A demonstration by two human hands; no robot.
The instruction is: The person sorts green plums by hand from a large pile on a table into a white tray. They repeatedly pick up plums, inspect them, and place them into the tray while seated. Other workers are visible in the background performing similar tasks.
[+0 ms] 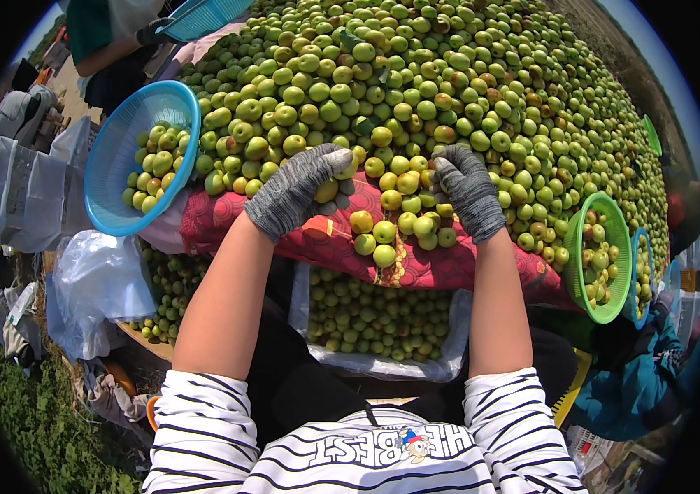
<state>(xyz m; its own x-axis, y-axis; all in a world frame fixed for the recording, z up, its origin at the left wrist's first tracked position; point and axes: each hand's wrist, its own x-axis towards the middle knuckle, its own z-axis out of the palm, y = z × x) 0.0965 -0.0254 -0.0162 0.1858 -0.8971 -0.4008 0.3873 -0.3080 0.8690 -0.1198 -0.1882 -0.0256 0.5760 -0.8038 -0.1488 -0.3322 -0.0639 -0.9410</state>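
A big heap of green jujube fruits (337,92) spreads in front of me, its near edge on a red patterned cloth (300,247). My left hand (303,188), in a grey knit glove, is closed around a green and yellow fruit (326,191) at the heap's near edge. To its right, my right hand (464,188), gloved alike, has its fingers curled down at the fruits; whether it grips one is hidden. Several loose fruits (385,231) lie on the cloth between the hands. Below the cloth, a crate lined with clear plastic (387,367) holds many fruits.
A blue plastic basket (100,179) with fruits stands at the left, a green basket (621,272) with fruits at the right. Clear plastic bags (100,278) hang at the lower left. A co-worker's gloved hand (155,32) holds another blue basket (201,18); more people sit at the right.
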